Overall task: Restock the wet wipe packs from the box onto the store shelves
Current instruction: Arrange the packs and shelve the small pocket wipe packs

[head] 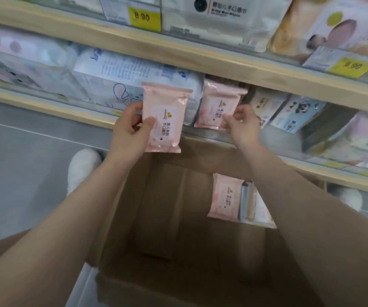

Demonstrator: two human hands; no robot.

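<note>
Packs going from box to shelf, one in each hand.

Box at lower centre keeps a few packs at its right wall. Left hand grips a pink pack in mid-air; right hand pinches another at the shelf lip, seemingly half in, so it could tip out.

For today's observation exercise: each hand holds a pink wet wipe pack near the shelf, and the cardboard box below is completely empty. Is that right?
Not quite. The left hand and right hand do each hold a pink pack near the shelf, but the cardboard box is not empty: the head view shows a few packs left inside.
</note>
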